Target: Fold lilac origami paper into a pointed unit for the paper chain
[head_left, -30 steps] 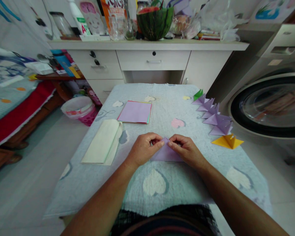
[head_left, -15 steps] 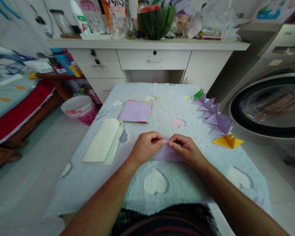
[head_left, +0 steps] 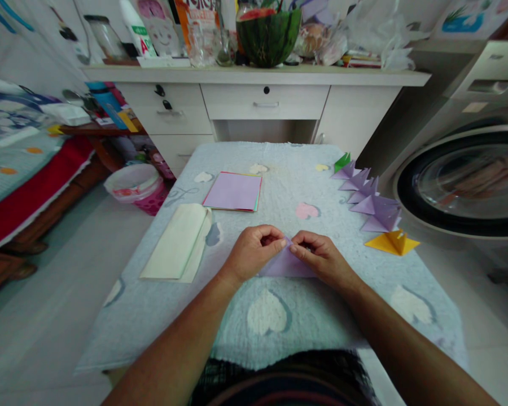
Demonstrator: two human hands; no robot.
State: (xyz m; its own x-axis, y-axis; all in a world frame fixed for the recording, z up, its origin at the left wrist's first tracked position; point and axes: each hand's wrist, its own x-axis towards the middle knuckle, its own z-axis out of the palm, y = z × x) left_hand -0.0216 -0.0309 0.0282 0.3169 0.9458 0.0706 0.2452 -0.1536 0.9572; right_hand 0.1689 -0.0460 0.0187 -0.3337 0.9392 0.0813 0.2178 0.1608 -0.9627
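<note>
My left hand point(head_left: 252, 252) and right hand point(head_left: 322, 257), fingertips closed, pinch the peak of the lilac paper point(head_left: 285, 264) between them; I judge edges must align before creasing.

Both forearms are bare up to the left hand point(head_left: 249, 252) and the right hand point(head_left: 324, 258). Low in the view lies a dark checked cloth garment point(head_left: 232, 373), thin pale lines crossing it, with a curved reddish-brown band.

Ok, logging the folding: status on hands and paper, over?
Left hand and right hand pinch the purple paper at its top corner. Paper on the cloth. Sheet stack, folded pieces well clear.
</note>
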